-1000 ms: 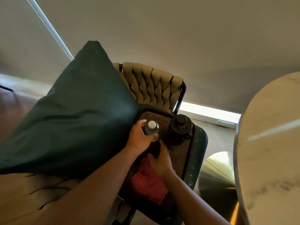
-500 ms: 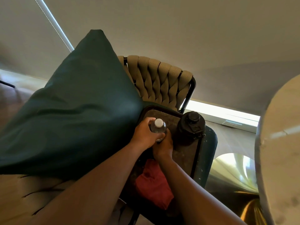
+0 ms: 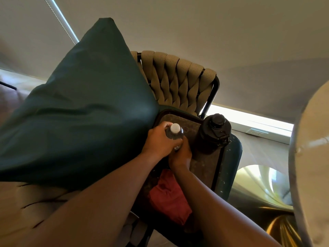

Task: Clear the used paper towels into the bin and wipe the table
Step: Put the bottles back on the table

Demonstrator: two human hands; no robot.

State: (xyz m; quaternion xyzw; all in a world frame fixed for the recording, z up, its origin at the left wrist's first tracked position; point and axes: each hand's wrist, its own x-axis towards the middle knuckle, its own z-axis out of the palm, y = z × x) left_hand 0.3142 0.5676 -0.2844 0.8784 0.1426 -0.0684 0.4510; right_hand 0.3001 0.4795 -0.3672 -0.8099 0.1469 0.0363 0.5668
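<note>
Pale blinds back a woven chair (image 3: 179,81) whose seat carries a tray (image 3: 204,168), with a green cushion (image 3: 80,111) at 9 o'clock. The left hand (image 3: 158,141) has its grip closed around a clear bottle (image 3: 174,133); the right hand (image 3: 180,155) curls at the bottle's base, beside a black jug (image 3: 213,134). No paper towels or bin show, and the desk (image 3: 313,157) sits at 3 o'clock, so this looks like preparation: next comes taking the red cloth (image 3: 169,196) at 6 o'clock for wiping.

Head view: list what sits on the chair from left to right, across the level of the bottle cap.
Green cushion → left hand → small clear bottle with the white cap, gripped by that hand → big black jug.
</note>
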